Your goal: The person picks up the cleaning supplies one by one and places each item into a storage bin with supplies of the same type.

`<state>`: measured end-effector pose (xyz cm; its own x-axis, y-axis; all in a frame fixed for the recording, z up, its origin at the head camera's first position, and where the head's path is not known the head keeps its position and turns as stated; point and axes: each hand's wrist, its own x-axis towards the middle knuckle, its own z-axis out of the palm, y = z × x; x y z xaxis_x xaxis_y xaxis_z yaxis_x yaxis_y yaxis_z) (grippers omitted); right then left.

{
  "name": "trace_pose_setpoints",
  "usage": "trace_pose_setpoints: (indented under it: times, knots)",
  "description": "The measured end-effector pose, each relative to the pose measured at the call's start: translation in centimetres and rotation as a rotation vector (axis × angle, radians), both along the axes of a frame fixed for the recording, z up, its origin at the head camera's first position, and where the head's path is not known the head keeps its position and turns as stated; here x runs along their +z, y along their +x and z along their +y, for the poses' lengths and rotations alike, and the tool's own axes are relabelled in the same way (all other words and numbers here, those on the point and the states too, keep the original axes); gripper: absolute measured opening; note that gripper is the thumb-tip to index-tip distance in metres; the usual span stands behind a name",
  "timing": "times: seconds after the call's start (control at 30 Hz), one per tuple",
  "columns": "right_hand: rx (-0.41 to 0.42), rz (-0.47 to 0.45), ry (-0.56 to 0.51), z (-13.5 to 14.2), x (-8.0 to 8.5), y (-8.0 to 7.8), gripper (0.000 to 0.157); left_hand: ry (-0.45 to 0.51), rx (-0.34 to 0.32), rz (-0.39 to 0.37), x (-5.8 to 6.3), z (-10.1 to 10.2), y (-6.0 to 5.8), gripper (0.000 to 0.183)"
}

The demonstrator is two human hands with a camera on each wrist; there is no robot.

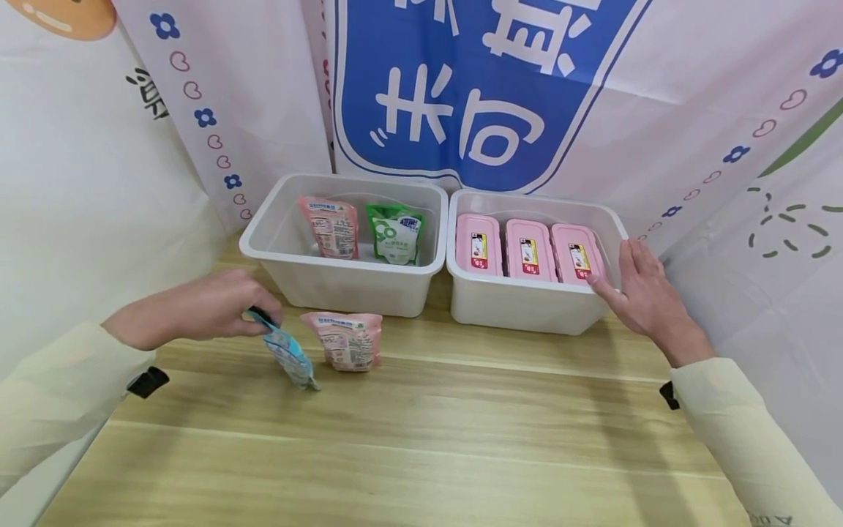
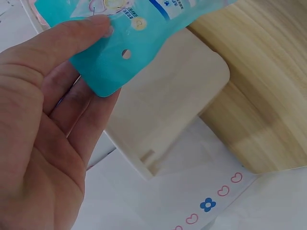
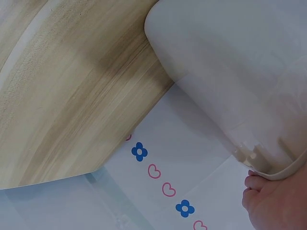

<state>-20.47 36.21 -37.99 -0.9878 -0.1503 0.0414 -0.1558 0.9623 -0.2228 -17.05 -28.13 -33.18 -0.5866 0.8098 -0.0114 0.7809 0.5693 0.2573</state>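
My left hand (image 1: pixel 224 307) pinches a blue refill pouch (image 1: pixel 290 356) by its top corner, thumb on one face and fingers behind. In the left wrist view the pouch (image 2: pixel 158 28) shows a small round hole near that corner. Just right of it, a pink pouch (image 1: pixel 349 342) stands on the wooden table. My right hand (image 1: pixel 648 293) rests at the right front corner of the right white bin (image 1: pixel 527 307), its fingers along the side rim and its thumb over the front rim. Three pink lidded boxes (image 1: pixel 530 250) stand in that bin.
The left white bin (image 1: pixel 349 285) holds another pink pouch (image 1: pixel 334 228) and a green and white pouch (image 1: pixel 396 234). Both bins stand side by side at the back of the table (image 1: pixel 421 439). Printed white cloth (image 1: pixel 276 88) hangs behind and on both sides.
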Motion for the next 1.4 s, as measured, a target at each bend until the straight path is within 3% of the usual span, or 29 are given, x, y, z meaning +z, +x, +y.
trace_pose_setpoints:
  times: [0.37,0.7,1.17,1.4]
  knots:
    - [0.010,0.001,-0.002,0.10,0.24,-0.20,0.099,0.031,-0.056,0.048,0.04,-0.01,-0.06,0.022]
    - [0.019,0.000,-0.007,0.07,0.28,-0.25,0.099,0.011,-0.027,0.019,0.30,0.27,0.29,0.020]
    - [0.012,-0.011,-0.010,0.18,0.18,-0.11,0.101,0.027,-0.046,-0.020,0.33,0.35,0.55,0.020]
    - [0.009,-0.009,-0.009,0.13,0.19,-0.04,0.101,0.019,-0.064,0.016,0.63,0.14,0.55,0.022]
